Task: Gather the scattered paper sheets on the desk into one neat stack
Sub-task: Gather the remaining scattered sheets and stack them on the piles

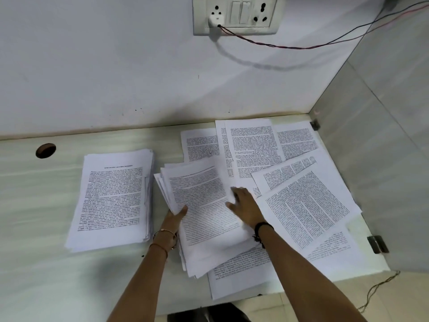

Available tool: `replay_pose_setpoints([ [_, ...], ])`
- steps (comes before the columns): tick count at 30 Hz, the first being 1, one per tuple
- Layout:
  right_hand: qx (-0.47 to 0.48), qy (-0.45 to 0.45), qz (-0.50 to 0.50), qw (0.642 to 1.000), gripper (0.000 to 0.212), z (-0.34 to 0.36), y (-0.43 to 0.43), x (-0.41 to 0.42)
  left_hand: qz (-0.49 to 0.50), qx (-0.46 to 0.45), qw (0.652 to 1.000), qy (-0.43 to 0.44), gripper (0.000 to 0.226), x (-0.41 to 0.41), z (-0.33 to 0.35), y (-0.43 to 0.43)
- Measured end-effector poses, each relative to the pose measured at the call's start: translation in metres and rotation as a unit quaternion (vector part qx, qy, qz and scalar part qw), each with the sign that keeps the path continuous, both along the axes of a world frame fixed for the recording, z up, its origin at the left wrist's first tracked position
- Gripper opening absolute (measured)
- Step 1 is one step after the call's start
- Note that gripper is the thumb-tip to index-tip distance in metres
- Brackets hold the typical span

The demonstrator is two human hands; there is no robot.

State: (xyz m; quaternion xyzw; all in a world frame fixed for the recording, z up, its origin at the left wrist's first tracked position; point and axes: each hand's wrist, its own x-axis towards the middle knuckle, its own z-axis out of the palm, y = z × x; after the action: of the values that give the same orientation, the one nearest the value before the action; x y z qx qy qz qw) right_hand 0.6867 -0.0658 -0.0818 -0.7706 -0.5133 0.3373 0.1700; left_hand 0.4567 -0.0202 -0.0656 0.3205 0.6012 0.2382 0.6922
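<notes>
A thick stack of printed sheets [113, 198] lies squared on the left of the desk. In the middle sits a looser, fanned bundle of sheets [204, 205], tilted to the left. My left hand [173, 220] grips that bundle at its left edge, thumb on top. My right hand [243, 205] rests flat on the bundle's right side with fingers spread. Several scattered sheets [304, 205] overlap at odd angles to the right and behind, up to the desk's back corner. One sheet [234, 282] hangs over the front edge.
The pale desk [41, 194] has a round cable hole [45, 150] at back left. A wall socket panel [235, 15] with a plugged wire is above. A glass partition [383, 159] closes the right side, with a metal bracket [378, 244].
</notes>
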Motion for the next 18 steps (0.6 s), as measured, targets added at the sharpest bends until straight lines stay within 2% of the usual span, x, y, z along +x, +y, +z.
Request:
replay_pose_setpoints([
  [3, 0.056, -0.025, 0.007, 0.998, 0.048, 0.0, -0.005, -0.01, 0.002, -0.008, 1.0, 0.006, 0.044, -0.001, -0.004, -0.001],
  [5, 0.067, 0.008, 0.049, 0.997, 0.046, -0.003, -0.008, -0.013, 0.009, -0.012, 0.999, 0.036, 0.043, -0.002, -0.007, 0.0],
  [9, 0.098, 0.068, -0.053, 0.991, 0.041, 0.004, -0.015, 0.006, 0.006, 0.042, 0.985, 0.166, 0.042, -0.007, -0.009, 0.008],
  [11, 0.087, 0.056, -0.086, 0.991, 0.034, 0.007, -0.021, 0.017, 0.019, 0.059, 0.975, 0.214, 0.045, -0.015, -0.004, 0.015],
  [13, 0.078, 0.017, -0.066, 0.995, 0.03, 0.003, -0.029, 0.023, 0.037, 0.082, 0.957, 0.274, 0.05, -0.027, 0.001, 0.022],
  [16, 0.058, -0.021, -0.028, 0.998, 0.038, -0.005, -0.045, 0.018, 0.071, 0.113, 0.933, 0.333, 0.05, -0.048, 0.008, 0.031],
  [18, 0.045, -0.041, -0.015, 0.998, 0.054, -0.003, -0.05, 0.005, 0.095, 0.116, 0.927, 0.343, 0.049, -0.059, 0.01, 0.035],
])
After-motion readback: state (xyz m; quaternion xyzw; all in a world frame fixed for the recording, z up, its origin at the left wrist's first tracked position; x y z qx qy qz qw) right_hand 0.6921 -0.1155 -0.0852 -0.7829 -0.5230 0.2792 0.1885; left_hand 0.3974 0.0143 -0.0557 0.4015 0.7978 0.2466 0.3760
